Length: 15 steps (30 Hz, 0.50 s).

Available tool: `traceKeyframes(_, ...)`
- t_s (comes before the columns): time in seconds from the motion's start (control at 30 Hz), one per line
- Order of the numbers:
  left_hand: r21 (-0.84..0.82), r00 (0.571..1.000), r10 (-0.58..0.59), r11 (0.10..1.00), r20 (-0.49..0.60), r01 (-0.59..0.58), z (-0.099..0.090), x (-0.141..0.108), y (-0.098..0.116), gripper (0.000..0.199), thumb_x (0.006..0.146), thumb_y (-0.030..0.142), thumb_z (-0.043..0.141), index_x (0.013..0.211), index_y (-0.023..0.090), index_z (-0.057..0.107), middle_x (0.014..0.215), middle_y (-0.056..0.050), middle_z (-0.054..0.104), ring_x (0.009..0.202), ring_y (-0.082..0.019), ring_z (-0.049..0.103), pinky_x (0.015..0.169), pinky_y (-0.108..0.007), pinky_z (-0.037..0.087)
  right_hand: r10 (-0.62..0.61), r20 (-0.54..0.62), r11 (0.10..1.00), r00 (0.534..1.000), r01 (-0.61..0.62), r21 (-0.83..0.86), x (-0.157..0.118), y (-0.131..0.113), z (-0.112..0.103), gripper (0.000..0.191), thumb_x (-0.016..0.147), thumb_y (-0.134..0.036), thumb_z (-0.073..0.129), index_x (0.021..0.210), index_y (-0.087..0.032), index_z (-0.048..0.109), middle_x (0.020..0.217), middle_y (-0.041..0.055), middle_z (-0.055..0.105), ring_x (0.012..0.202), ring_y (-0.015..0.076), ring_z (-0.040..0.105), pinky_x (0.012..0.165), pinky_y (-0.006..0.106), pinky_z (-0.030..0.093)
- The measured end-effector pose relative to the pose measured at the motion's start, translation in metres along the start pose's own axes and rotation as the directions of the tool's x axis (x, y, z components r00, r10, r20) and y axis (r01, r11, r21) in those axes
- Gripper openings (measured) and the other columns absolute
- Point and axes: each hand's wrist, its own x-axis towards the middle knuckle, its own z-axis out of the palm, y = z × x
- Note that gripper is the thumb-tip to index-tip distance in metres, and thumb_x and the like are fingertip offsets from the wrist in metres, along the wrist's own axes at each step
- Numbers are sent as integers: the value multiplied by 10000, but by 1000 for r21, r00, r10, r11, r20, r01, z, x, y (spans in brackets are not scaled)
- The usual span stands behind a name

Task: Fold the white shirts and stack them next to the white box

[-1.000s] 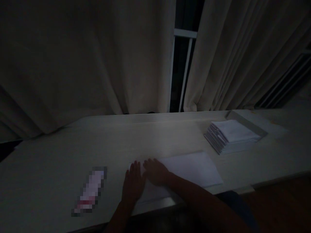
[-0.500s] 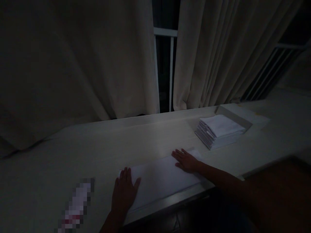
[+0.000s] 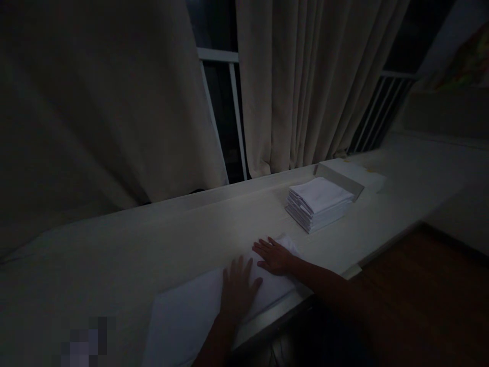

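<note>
A long folded white cloth [image 3: 187,311] lies flat along the front edge of the pale table. My left hand [image 3: 239,288] rests palm down near its middle, fingers spread. Further right, my right hand [image 3: 274,256] presses flat on the cloth's right part, its fingers also apart. Neither hand grips anything. Beyond my right hand stands a neat stack of folded white cloths [image 3: 321,196].
An open, shallow pale box [image 3: 340,178] sits behind the stack. Curtains [image 3: 282,92] hang along the table's [image 3: 171,229] far edge, with a white railing [image 3: 217,55] between them. A blurred-out item [image 3: 82,349] lies at the lower left.
My left hand has slid right along the cloth, closer to my right hand. More of the cloth shows to its left. The view has turned to the right.
</note>
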Motion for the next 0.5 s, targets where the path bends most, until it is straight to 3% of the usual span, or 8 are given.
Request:
traceKeyframes(0.13,15,1000,3,1000,-31,-3,14,-5,6,641,893,582,317,1459,283,317,1556,-93,271,1444,-320,181,1126,-585,181,6,-2,1000,1000,-6,21,1,-1,-1,608,973,-517,363,1497,-230,253,1531,77,294,1429,229,201,1165,471,88)
traceKeyframes(0.27,39,1000,11,999,-9,-10,11,-5,5,653,894,591,297,1467,278,298,1552,-88,283,1446,-312,176,1132,-573,176,-4,-5,999,1000,4,51,1,6,-1,622,972,-533,348,1501,-224,243,1537,75,277,1431,227,191,1169,456,70)
traceKeyframes(0.5,61,1000,5,998,25,-6,10,-3,8,676,893,602,274,1477,261,274,1560,-99,253,1450,-321,154,1131,-576,162,169,0,984,986,-169,50,-20,50,-12,601,974,-520,342,1489,-217,284,1534,71,281,1433,229,182,1169,454,63)
